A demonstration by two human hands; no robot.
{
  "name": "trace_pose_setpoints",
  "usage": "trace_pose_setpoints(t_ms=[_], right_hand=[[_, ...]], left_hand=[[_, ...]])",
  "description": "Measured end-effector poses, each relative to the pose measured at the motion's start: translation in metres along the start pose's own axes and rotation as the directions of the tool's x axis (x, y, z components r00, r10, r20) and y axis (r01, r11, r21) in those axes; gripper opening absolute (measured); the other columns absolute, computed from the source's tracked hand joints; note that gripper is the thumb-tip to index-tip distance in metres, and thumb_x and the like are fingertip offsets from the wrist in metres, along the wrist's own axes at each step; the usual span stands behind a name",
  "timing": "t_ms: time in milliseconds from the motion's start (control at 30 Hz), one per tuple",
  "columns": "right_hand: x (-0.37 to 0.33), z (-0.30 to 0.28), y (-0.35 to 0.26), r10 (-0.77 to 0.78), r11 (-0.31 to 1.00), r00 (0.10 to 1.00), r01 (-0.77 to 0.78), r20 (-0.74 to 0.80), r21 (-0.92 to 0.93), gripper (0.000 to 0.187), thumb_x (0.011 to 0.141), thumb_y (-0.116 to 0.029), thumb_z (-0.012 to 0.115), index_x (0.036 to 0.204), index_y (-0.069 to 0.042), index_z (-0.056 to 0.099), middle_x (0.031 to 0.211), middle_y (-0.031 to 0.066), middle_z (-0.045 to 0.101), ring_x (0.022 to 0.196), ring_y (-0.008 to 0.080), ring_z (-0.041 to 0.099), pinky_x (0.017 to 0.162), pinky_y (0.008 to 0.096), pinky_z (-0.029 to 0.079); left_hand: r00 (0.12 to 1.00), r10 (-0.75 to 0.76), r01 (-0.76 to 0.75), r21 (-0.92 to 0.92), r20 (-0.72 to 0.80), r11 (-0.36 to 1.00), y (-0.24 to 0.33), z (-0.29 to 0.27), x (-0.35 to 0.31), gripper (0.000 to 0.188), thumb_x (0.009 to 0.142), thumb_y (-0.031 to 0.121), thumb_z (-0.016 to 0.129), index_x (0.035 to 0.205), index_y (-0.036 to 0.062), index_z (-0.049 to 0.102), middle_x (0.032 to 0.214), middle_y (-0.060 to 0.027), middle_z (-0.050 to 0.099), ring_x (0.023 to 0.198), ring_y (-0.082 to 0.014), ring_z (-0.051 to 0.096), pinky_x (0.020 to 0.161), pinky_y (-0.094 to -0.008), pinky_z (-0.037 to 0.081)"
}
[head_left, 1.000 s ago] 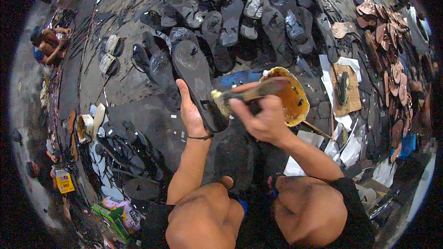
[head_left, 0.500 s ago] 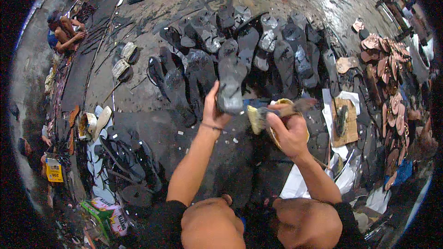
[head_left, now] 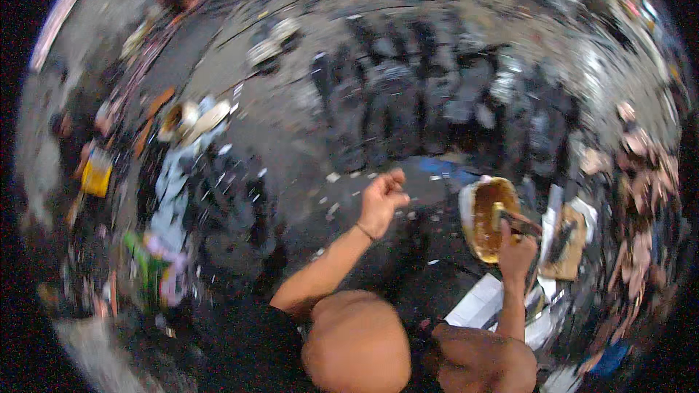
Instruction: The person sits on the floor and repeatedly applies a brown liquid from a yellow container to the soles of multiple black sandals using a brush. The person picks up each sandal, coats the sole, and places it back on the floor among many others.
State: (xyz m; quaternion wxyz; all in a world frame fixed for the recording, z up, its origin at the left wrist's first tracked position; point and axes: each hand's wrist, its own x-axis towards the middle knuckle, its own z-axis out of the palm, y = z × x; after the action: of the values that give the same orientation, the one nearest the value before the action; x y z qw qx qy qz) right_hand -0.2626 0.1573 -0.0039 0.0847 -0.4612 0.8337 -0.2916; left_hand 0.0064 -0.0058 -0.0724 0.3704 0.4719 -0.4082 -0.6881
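Head: right fingers [head_left: 506,239] curled around brush [head_left: 520,223]

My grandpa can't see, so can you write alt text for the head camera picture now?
A person's right hand holds a brush-like tool at a tub with an amber inside. The left hand looks empty, and dark shoe soles lie blurred beyond.

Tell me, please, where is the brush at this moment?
In the head view, the brush is right of centre, held in the person's right hand, partly in front of the yellowish bowl's opening; I cannot tell whether they touch.
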Motion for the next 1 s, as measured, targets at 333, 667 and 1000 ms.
trace_pose_setpoints(t_ms=[333,667,1000], right_hand=[[-0.024,-0.038,-0.026,0.084,0.993,0.991,-0.075,0.100,-0.090,0.030,0.093,-0.020,0.069,0.112,0.002,0.066,0.104,0.0207,0.071,0.093,0.0329,0.068,0.083,0.0410,0.052],[-0.043,-0.053,0.000,0.276,0.914,0.928,-0.173,0.249,-0.366,0.054,0.087,-0.043,0.072,0.108,0.006,0.064,0.093,0.0272,0.068,0.088,0.0463,0.064,0.080,0.0496,0.051],[-0.068,-0.062,0.008,0.339,0.928,0.799,-0.196,0.496,-0.318,0.034,0.086,-0.033,0.071,0.099,-0.002,0.067,0.092,0.0227,0.071,0.088,0.0417,0.069,0.078,0.0496,0.054]], left_hand=[[0.731,0.589,-0.011,0.858,-0.344,0.514,0.075,-0.167,-0.222,0.045,0.090,0.012,0.069,0.131,-0.0014,0.056,0.125,-0.0180,0.062,0.124,-0.0341,0.055,0.106,-0.0468,0.042],[0.838,0.395,0.093,0.811,-0.377,0.578,0.122,-0.128,-0.192,0.051,0.089,0.018,0.070,0.132,-0.0017,0.051,0.124,-0.0230,0.060,0.113,-0.0420,0.059,0.098,-0.0446,0.046],[0.927,0.154,-0.373,0.807,0.341,0.458,-0.020,-0.042,-0.064,0.056,0.085,0.021,0.074,0.134,0.0025,0.053,0.140,-0.0227,0.047,0.131,-0.0427,0.044,0.109,-0.0474,0.040]])
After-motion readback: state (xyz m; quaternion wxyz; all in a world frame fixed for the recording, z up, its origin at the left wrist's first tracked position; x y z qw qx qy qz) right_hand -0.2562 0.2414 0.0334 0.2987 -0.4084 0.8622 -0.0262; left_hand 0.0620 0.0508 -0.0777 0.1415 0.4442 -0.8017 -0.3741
